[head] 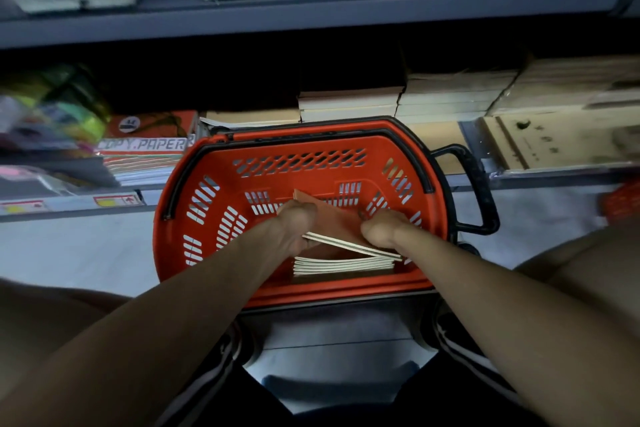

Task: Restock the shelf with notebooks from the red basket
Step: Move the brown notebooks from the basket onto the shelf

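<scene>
Both hands, left hand [294, 225] and right hand [381, 227], grip notebooks [341, 227] inside red basket [207, 163].

Red basket [207, 184] (black-rimmed), brown-covered notebooks [337, 220]

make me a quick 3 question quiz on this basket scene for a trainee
1. True or false: both hands grip the same tilted bunch of notebooks.
2. Where does the flat stack of notebooks lie? A) on the floor B) inside the red basket C) on the top shelf
3. Fill in: the packet on the low shelf at the left reads "copy ____".

Key
1. True: left hand and right hand hold its two ends.
2. B
3. paper
</scene>
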Demonstrator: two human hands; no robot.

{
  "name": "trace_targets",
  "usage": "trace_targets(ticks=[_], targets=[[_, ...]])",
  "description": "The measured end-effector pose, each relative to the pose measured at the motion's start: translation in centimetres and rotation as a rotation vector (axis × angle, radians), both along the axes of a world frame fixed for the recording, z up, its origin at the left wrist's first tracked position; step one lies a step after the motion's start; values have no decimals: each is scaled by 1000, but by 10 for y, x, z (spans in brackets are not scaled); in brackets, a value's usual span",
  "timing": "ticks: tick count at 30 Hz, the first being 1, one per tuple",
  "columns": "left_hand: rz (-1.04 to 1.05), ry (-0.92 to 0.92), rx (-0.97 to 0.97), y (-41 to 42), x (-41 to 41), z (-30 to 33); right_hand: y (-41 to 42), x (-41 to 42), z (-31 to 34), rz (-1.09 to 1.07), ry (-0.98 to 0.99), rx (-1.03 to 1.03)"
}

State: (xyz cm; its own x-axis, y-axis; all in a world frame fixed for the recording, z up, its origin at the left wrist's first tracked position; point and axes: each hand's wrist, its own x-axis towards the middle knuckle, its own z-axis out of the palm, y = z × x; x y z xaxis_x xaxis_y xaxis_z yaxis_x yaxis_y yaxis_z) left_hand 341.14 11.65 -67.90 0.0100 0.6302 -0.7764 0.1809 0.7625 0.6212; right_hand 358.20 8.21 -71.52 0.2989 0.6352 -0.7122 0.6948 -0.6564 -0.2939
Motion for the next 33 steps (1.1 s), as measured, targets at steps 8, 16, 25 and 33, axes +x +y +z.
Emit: trace_targets(ticks=[8,16,25,33], targets=[[-8,-16,83,-6,-11,43,-4,6,30,-333,268,97],[115,-93,141,-19,-14,78,-3,10,82,-445,262,284],[145,-139,276,-38,-6,124,-25,23,134,-502,362,352],[117,-173,406,-54,7,172,-49,34,187,-597,345,535]])
